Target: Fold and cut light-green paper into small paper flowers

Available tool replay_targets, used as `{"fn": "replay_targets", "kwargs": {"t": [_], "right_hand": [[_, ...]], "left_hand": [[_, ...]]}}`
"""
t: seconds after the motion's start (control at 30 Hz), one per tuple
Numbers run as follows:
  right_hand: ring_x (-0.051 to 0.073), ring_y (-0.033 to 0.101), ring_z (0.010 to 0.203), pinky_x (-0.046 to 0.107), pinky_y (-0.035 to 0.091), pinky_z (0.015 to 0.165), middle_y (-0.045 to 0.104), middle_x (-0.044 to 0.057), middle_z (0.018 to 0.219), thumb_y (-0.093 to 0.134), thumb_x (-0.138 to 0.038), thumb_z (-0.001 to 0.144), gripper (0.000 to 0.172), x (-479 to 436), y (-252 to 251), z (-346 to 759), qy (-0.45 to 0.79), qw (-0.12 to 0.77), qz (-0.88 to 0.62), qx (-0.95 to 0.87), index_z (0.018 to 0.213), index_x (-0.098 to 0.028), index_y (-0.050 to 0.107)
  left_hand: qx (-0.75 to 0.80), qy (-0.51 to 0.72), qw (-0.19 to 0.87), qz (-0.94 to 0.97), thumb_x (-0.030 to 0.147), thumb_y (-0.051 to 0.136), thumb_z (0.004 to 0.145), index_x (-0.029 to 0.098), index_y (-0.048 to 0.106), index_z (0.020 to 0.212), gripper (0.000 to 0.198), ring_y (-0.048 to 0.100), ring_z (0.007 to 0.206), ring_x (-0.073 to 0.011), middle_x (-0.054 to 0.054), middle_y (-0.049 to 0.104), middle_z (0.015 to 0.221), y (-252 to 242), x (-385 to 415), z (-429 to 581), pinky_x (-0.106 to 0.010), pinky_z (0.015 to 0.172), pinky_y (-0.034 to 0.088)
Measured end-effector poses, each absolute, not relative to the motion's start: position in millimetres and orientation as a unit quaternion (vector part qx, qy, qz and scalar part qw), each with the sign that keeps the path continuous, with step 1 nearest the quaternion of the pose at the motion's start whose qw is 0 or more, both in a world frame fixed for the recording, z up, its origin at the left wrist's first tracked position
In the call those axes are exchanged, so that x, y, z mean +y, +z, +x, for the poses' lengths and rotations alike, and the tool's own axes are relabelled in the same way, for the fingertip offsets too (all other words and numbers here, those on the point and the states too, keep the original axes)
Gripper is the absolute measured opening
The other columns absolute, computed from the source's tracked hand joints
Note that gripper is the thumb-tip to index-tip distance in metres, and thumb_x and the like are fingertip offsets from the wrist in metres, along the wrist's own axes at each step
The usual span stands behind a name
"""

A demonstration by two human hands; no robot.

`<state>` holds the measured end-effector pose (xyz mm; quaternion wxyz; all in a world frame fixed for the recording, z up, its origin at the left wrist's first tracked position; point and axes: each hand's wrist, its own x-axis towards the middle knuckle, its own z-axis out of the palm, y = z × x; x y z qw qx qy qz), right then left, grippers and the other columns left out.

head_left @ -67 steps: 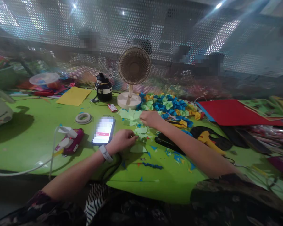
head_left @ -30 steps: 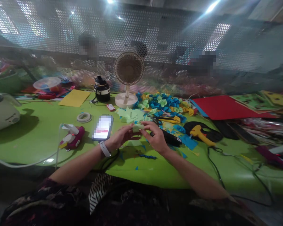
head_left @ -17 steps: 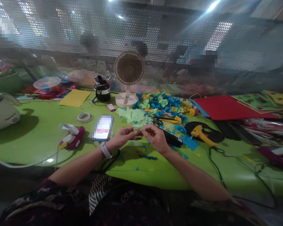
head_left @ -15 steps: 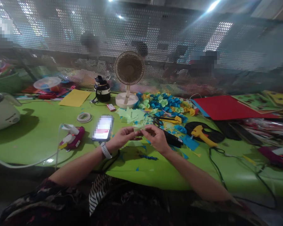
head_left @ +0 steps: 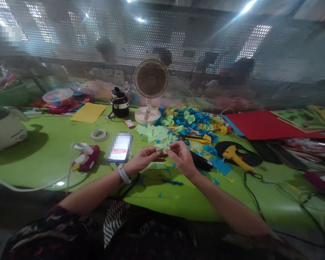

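A small piece of pale green paper (head_left: 161, 147) is held up between my two hands, over the near middle of the table. My left hand (head_left: 146, 158), with a white watch on its wrist, pinches the paper's left side. At its right end, the fingertips of my right hand (head_left: 181, 159) are closed on the paper too; the exact fold is too small to make out. Behind my hands are pale green paper sheets (head_left: 153, 133) and a heap of blue, green and yellow paper flowers (head_left: 191, 118). Below them lies a twisted dark blue strip (head_left: 172, 182).
A phone (head_left: 120, 147), tape roll (head_left: 99, 135) and purple power strip (head_left: 90, 159) are to the left. The fan (head_left: 151, 78) stands at the back. To the right lie scissors (head_left: 196, 138), a yellow glue gun (head_left: 237, 158) with its trailing cable, and red sheets (head_left: 271, 124).
The right hand's fingers have lifted and spread slightly at the paper's right end. The left hand keeps its hold. The whole view has shifted a little.
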<state>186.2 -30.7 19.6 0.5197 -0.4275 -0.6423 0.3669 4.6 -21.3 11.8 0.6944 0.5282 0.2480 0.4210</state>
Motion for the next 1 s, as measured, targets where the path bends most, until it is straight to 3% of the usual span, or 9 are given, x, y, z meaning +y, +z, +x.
{"fn": "replay_targets", "kwargs": {"t": [0.13, 0.23, 0.5, 0.77, 1.0], "right_hand": [[0.015, 0.056, 0.065, 0.028, 0.047, 0.062, 0.056, -0.001, 0.071, 0.062, -0.046, 0.083, 0.027, -29.8, 20.2, 187.8, 0.369, 0.473, -0.429, -0.675, 0.079, -0.02, 0.053], [0.016, 0.059, 0.074, 0.029, 0.048, 0.068, 0.06, 0.002, 0.08, 0.061, -0.04, 0.085, 0.022, -31.0, 19.5, 187.5, 0.328, 0.495, -0.406, -0.695, 0.078, -0.02, 0.055], [0.017, 0.059, 0.081, 0.03, 0.048, 0.074, 0.062, 0.005, 0.085, 0.06, -0.033, 0.088, 0.018, -32.0, 17.7, 187.3, 0.258, 0.513, -0.393, -0.718, 0.076, -0.02, 0.056], [0.012, 0.042, 0.054, 0.026, 0.035, 0.053, 0.043, -0.003, 0.058, 0.053, -0.044, 0.089, 0.035, -32.2, 23.8, 190.4, 0.294, 0.419, -0.44, -0.738, 0.065, -0.021, 0.046], [0.012, 0.046, 0.053, 0.025, 0.036, 0.052, 0.047, -0.003, 0.058, 0.047, -0.048, 0.092, 0.037, -31.9, 27.6, 193.4, 0.346, 0.398, -0.422, -0.737, 0.066, -0.021, 0.046]], "left_hand": [[0.237, 0.413, 0.705, 0.526, 0.041, 0.077, 0.075, 0.012, 0.07, 0.099, 0.038, 0.071, 0.097, -0.0253, -0.011, 0.075, 0.1, 11.8, -20.8, 5.5, -0.043, 0.094, 0.052], [0.234, 0.42, 0.709, 0.515, 0.041, 0.079, 0.073, 0.015, 0.067, 0.102, 0.041, 0.072, 0.089, -0.0213, -0.008, 0.075, 0.093, 11.8, -21.5, 6.5, -0.039, 0.091, 0.054], [0.314, 0.382, 0.667, 0.557, 0.05, 0.075, 0.073, 0.012, 0.064, 0.087, 0.042, 0.073, 0.088, -0.0232, -0.01, 0.075, 0.086, 12.8, -21.9, 3.4, -0.029, 0.068, 0.057], [0.307, 0.37, 0.692, 0.538, 0.051, 0.077, 0.069, 0.011, 0.064, 0.082, 0.044, 0.072, 0.074, -0.017, -0.008, 0.074, 0.078, 15.4, -19.7, 2.7, -0.028, 0.068, 0.058], [0.317, 0.363, 0.711, 0.513, 0.048, 0.079, 0.067, 0.012, 0.062, 0.077, 0.042, 0.071, 0.071, -0.0148, -0.006, 0.074, 0.076, 21.2, -21.3, 2.0, -0.026, 0.065, 0.057]]}}
